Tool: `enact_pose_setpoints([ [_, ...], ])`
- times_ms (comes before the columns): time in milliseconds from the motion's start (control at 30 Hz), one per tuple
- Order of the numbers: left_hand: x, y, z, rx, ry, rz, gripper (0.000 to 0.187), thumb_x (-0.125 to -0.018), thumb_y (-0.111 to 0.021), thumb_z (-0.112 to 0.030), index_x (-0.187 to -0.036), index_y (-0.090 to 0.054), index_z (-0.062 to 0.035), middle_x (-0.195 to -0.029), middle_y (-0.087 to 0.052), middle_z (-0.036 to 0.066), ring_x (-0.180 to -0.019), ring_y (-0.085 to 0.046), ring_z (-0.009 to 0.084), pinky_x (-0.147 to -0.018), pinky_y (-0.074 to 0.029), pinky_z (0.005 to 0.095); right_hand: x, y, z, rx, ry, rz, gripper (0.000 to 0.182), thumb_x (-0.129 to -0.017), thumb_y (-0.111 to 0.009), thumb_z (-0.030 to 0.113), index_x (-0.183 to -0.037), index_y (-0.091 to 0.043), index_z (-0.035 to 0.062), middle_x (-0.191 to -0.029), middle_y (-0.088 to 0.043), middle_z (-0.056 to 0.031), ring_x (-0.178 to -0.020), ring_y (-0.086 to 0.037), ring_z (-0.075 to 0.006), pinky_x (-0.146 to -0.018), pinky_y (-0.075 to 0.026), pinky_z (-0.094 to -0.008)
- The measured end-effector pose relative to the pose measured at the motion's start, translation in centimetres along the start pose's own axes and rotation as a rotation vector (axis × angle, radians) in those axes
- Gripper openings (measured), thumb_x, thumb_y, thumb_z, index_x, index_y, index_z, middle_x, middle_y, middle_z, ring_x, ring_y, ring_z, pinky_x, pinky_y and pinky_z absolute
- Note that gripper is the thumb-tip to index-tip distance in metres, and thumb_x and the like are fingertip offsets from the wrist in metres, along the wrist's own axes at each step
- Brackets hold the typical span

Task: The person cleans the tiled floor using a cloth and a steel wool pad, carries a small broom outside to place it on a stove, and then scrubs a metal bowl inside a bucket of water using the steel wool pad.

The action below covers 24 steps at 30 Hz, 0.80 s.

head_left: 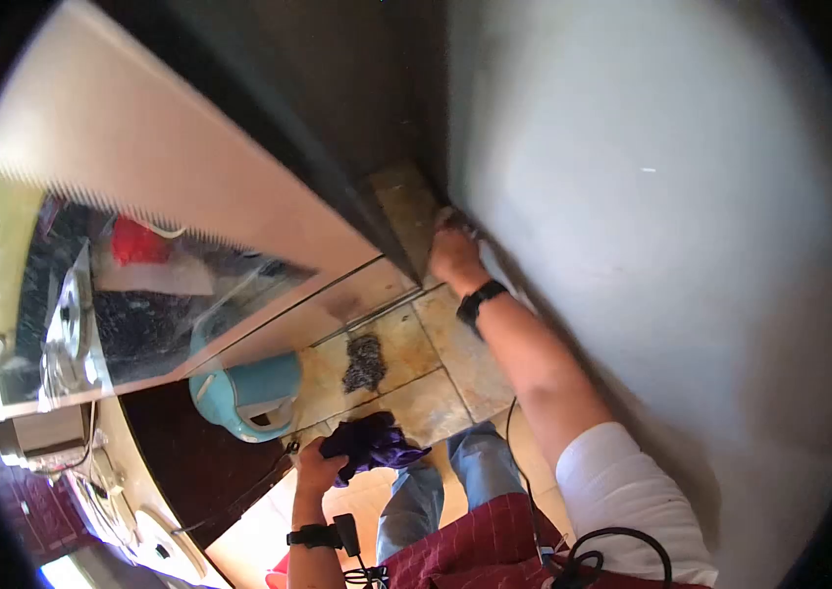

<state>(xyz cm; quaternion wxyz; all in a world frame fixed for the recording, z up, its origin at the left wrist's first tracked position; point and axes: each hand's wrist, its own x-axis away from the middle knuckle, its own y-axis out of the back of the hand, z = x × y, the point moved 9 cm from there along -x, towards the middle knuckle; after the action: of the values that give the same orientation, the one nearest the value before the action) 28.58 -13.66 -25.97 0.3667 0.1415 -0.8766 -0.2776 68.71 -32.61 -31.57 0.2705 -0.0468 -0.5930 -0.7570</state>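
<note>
My left hand [315, 466] is closed around a bunched dark purple cloth [375, 444], held low in front of my knees. My right arm stretches forward, and my right hand [455, 255] is down at the foot of the large pale panel [651, 216], beside a narrow dark gap. Its fingers curl around something small and dark that I cannot make out. A dark grey speckled patch [365, 363] lies on the tiled floor [416, 344] between the two hands.
On the left, a pinkish appliance front [171, 128] carries a reflective glass window [141, 294]. Below it stands a light blue plastic container [254, 393] beside a dark brown panel [181, 461]. A thin cable hangs near my right arm.
</note>
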Motion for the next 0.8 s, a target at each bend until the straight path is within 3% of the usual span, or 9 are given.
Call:
enact_pose_setpoints([
  [33,0.1,-0.2,0.7,-0.002,0.023,-0.029,0.035,-0.059,-0.072,-0.012,-0.09,-0.064,0.0027,-0.075,-0.066,0.014,-0.069,-0.063,0.0224,-0.064,-0.049,0.0338,-2.3,-1.2,0.0,0.116,0.04,0.011,0.056,-0.081,-0.052,0.017,-0.134,-0.041,0.0046,-0.107,-0.063,-0.0187,-0.103,-0.06,-0.0329,-0.085,-0.047,-0.0436],
  [100,-0.2,-1.3,2.3,-0.01,0.088,0.032,0.036,-0.06,-0.073,-0.012,-0.092,-0.063,0.0023,-0.076,-0.066,0.013,-0.069,-0.063,0.0208,-0.064,-0.049,0.0332,-6.5,-2.7,-0.8,0.12,0.018,-0.291,0.034,-0.082,-0.052,0.016,-0.112,-0.062,0.0054,-0.102,-0.066,-0.0157,-0.103,-0.06,-0.0304,-0.089,-0.045,-0.0429],
  [233,0.5,-1.5,2.1,0.014,0.156,0.085,0.037,-0.063,-0.073,-0.011,-0.096,-0.063,0.0022,-0.077,-0.066,0.012,-0.07,-0.063,0.0195,-0.065,-0.05,0.0316,-7.0,-3.1,-0.8,0.218,-0.005,-0.225,0.022,-0.081,-0.052,0.013,-0.09,-0.07,0.0052,-0.103,-0.065,-0.0161,-0.1,-0.062,-0.03,-0.085,-0.048,-0.0404],
  [300,0.3,-1.6,3.2,-0.003,0.165,0.099,0.039,-0.063,-0.074,-0.012,-0.098,-0.063,0.0018,-0.079,-0.067,0.012,-0.072,-0.064,0.0202,-0.067,-0.05,0.032,-5.7,-2.3,-2.1,0.045,-0.064,-0.187,0.018,-0.078,-0.054,0.012,-0.08,-0.071,0.0056,-0.093,-0.067,-0.0165,-0.09,-0.064,-0.0296,-0.074,-0.051,-0.0397],
  [333,0.2,-1.6,2.8,-0.027,0.136,0.11,0.039,-0.063,-0.074,-0.012,-0.098,-0.063,0.0018,-0.08,-0.067,0.012,-0.073,-0.064,0.0205,-0.067,-0.051,0.0325,-4.5,-1.3,-0.9,0.157,0.178,-0.425,0.015,-0.075,-0.056,0.01,-0.073,-0.07,0.0056,-0.081,-0.067,-0.0164,-0.078,-0.066,-0.0297,-0.062,-0.052,-0.0401],
  [467,-0.5,-0.7,2.1,0.0,0.016,0.051,0.037,-0.063,-0.072,-0.013,-0.096,-0.063,0.0022,-0.082,-0.067,0.017,-0.076,-0.065,0.0235,-0.069,-0.051,0.0347,0.8,-3.4,-2.6,0.273,0.168,-0.334,0.014,-0.074,-0.056,0.01,-0.069,-0.068,0.0067,-0.075,-0.067,-0.0147,-0.069,-0.066,-0.0293,-0.057,-0.053,-0.041],
  [633,-2.0,0.1,5.2,0.083,0.082,-0.071,0.039,-0.065,-0.073,-0.016,-0.098,-0.062,0.002,-0.085,-0.067,0.017,-0.079,-0.065,0.0275,-0.074,-0.05,0.0361,9.9,-6.4,-8.0,0.193,-0.039,-0.2,0.022,-0.077,-0.056,0.008,-0.094,-0.066,0.0004,-0.079,-0.066,-0.0178,-0.071,-0.067,-0.0311,-0.062,-0.054,-0.0415],
  [733,-4.2,0.2,9.8,0.152,0.08,-0.238,0.044,-0.067,-0.073,-0.018,-0.103,-0.06,0.0026,-0.092,-0.066,0.018,-0.085,-0.064,0.0291,-0.078,-0.049,0.0366,15.0,-6.7,-9.1,0.246,-0.07,-0.422,0.044,-0.076,-0.056,0.008,-0.118,-0.052,-0.0009,-0.084,-0.065,-0.0194,-0.072,-0.066,-0.0309,-0.061,-0.054,-0.0406],
  [800,-5.0,0.6,10.5,0.3,0.084,-0.279,0.059,-0.069,-0.072,-0.021,-0.117,-0.052,0.0042,-0.106,-0.062,0.021,-0.098,-0.061,0.032,-0.087,-0.046,0.0371,17.3,-7.0,-8.8,0.202,-0.176,-0.085,0.059,-0.076,-0.057,0.01,-0.131,-0.038,-0.0009,-0.089,-0.064,-0.0199,-0.078,-0.065,-0.0303,-0.063,-0.054,-0.0387],
])
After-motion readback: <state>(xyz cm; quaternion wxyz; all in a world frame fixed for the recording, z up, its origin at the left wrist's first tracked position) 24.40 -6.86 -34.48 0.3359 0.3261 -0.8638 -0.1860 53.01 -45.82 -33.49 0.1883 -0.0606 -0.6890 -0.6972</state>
